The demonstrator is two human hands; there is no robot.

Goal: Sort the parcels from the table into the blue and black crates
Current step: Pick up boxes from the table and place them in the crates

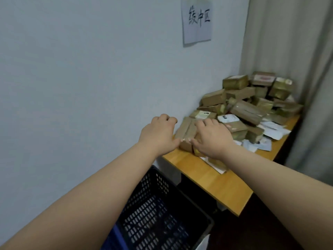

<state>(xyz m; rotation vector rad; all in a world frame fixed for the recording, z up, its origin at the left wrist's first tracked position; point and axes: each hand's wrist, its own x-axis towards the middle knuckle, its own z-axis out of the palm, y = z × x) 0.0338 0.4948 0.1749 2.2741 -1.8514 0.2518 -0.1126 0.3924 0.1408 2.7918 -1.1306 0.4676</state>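
A brown taped cardboard parcel lies at the near end of a pile of parcels on the wooden table. My left hand is at the parcel's left side, thumb against its near corner, fingers curled over its far-left edge. My right hand lies over the parcel's right part, thumb at the near edge. Both hands hold this parcel, which still rests on the table. Below the table's near end stands the black crate. A strip of the blue crate shows beside it at the bottom.
White and grey mail bags lie along the table's right edge. The wall runs close on the left, with a paper sign on it. A grey curtain hangs behind the pile and to the right.
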